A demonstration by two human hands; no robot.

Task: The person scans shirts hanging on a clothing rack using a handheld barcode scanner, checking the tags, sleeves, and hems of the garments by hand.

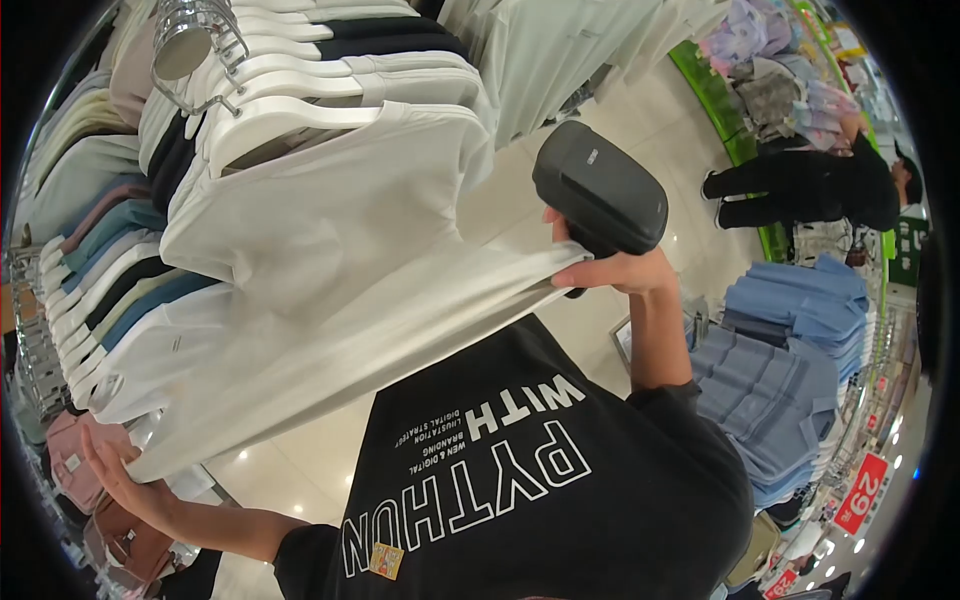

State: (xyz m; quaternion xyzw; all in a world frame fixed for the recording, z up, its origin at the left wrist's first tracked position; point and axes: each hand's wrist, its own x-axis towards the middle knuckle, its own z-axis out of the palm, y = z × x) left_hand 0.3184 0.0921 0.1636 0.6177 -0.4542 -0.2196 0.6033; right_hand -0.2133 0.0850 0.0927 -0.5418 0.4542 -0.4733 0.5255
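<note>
A white shirt [340, 230] hangs from a white hanger on the rack, its lower part pulled out toward me and its hem stretched between my hands. At the lower left, my left hand [125, 480] has one hem corner between thumb and fingers, with the fingers fairly straight. My right hand [625, 272] pinches the opposite hem corner. A black rounded device [600, 188] stands up at that same hand, its lower end among the fingers; part of the grip is hidden.
More hanging shirts [130, 290] crowd the left rack around a metal rail end [182, 50]. Blue shirts [765, 390] hang at right beside a red price sign [861, 492]. A person in black [820, 188] stands at the upper right. Pale floor tiles [640, 125] show between the racks.
</note>
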